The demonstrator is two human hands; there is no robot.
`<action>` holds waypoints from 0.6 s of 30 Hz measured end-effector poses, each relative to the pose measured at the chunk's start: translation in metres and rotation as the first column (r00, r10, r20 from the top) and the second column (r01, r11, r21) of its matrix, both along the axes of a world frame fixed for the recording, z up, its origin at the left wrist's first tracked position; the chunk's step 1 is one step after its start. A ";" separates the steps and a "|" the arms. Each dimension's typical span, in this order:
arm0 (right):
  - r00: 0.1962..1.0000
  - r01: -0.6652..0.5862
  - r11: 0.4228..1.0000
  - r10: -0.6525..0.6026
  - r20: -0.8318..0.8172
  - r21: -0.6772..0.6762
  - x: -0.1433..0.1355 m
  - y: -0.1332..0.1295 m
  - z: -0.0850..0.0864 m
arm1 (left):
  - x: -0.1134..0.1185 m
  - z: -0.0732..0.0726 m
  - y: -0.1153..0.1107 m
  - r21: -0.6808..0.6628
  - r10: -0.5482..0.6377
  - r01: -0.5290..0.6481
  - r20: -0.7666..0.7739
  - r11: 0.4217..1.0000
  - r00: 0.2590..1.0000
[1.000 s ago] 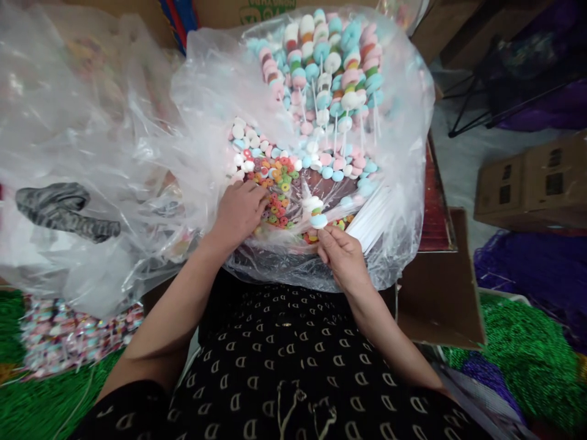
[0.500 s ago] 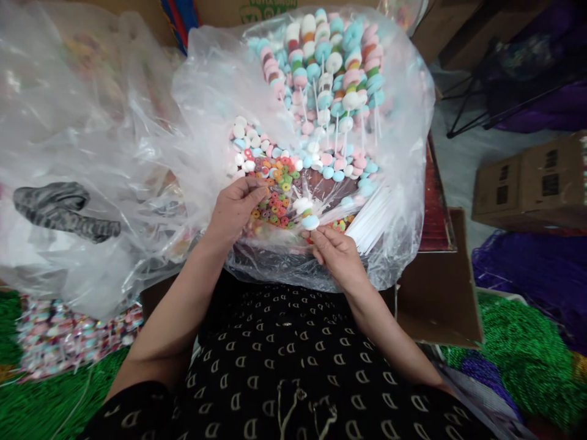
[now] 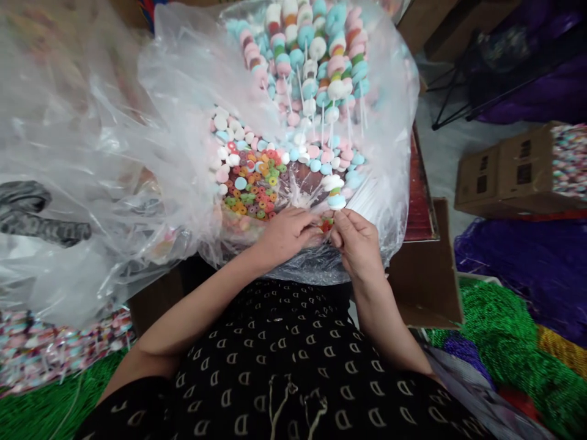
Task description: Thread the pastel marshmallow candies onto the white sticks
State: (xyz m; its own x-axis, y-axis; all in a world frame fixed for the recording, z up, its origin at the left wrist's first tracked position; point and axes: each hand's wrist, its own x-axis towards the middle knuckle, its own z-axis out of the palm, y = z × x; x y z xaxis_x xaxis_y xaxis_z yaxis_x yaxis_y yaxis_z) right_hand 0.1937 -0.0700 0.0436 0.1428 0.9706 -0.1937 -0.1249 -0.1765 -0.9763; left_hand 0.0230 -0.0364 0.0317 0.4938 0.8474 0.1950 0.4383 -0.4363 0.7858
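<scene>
My right hand (image 3: pixel 360 239) pinches the lower end of a short candy skewer (image 3: pixel 336 198), held upright. The skewer carries white and pale blue puffy discs with small yellow and green rings between them. My left hand (image 3: pixel 288 235) reaches across to the right, palm down, thumb and fingers slightly apart, over a small patch of red and orange rings (image 3: pixel 326 225) just beside my right hand. No object shows in it. A larger pile of coloured cereal-like rings (image 3: pixel 257 183) lies behind and left of it. Pink, white and blue discs (image 3: pixel 316 159) are strewn beyond.
Finished-looking skewers (image 3: pixel 316 55) are heaped at the back inside clear plastic (image 3: pixel 183 91). White sticks (image 3: pixel 367 211) lie at the right. A grey patterned cloth (image 3: pixel 46 220) rests on plastic at left. Cardboard boxes (image 3: pixel 504 171) and green tinsel-like strands (image 3: pixel 495 330) stand on the right.
My left hand has moved right from the large ring pile to the small ring patch beside my right hand. The skewer stays in my right hand, and the view has shifted a little.
</scene>
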 end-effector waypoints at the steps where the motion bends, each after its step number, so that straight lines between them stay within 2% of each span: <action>1: 1.000 0.004 1.000 -0.004 -0.004 0.004 0.001 0.000 -0.001 | 0.003 -0.002 0.001 0.040 -0.011 0.012 -0.017 0.999 1.000; 3: 1.000 0.005 1.000 -0.005 -0.009 0.004 0.004 -0.002 -0.003 | -0.003 -0.003 0.007 0.096 0.022 -0.020 -0.023 0.995 0.999; 6: 1.000 0.030 0.999 -0.029 0.006 -0.015 0.009 -0.004 -0.008 | -0.031 0.000 0.020 0.153 0.190 -0.182 -0.039 0.971 0.981; 8: 0.999 0.050 0.998 -0.049 0.023 -0.029 0.012 -0.004 -0.010 | -0.055 0.000 0.030 0.202 0.327 -0.297 -0.136 0.933 0.935; 10: 0.998 0.051 0.998 -0.050 0.033 -0.032 0.012 -0.003 -0.010 | -0.074 -0.003 0.038 0.254 0.401 -0.336 -0.280 0.907 0.872; 14: 0.999 0.028 0.999 -0.027 0.024 -0.022 0.008 -0.002 -0.008 | -0.085 -0.009 0.046 0.273 0.356 -0.246 -0.500 0.930 0.790; 18: 1.000 0.020 1.000 -0.020 0.023 -0.016 0.002 -0.002 -0.004 | -0.078 -0.007 0.047 0.245 0.283 -0.169 -0.572 0.955 0.770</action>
State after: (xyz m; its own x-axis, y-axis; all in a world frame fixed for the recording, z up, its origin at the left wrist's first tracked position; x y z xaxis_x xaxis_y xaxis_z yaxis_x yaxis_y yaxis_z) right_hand 0.1962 -0.0724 0.0397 0.1667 0.9642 -0.2063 -0.1065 -0.1904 -0.9759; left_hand -0.0549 0.0103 0.0245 0.3574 0.9307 0.0775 0.8947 -0.3650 0.2575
